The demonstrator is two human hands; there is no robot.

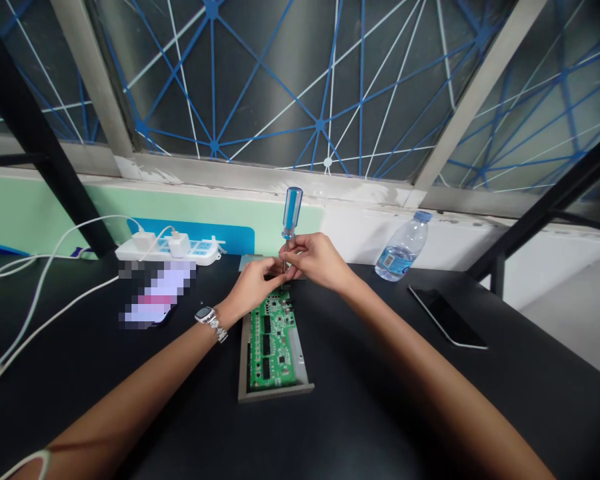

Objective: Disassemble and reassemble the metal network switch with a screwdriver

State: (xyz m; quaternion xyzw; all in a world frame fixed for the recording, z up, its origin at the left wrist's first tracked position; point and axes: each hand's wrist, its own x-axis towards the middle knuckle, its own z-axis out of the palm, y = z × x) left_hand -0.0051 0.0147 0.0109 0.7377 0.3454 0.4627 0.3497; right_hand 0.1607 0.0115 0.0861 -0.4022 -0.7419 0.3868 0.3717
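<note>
A screwdriver (293, 210) with a clear blue handle stands nearly upright over the far end of a green circuit board (283, 340). The board lies in a grey metal housing (243, 373) on the black table. My right hand (317, 260) is closed, its fingers pinching the screwdriver's shaft below the handle. My left hand (253, 283), with a silver watch (210, 320) at its wrist, is closed too, thumb and fingertips together by the shaft's lower end at the board. Both hands' fingertips hide the screwdriver tip and whatever small part may lie under it.
A white power strip (195, 251) with plugs and cables stands at the back left, a lit phone (157, 297) before it. Back right, a tilted water bottle (400, 250) rests near the wall, and a dark phone (445, 317) lies in front. Black frame bars (45, 133) rise at both sides.
</note>
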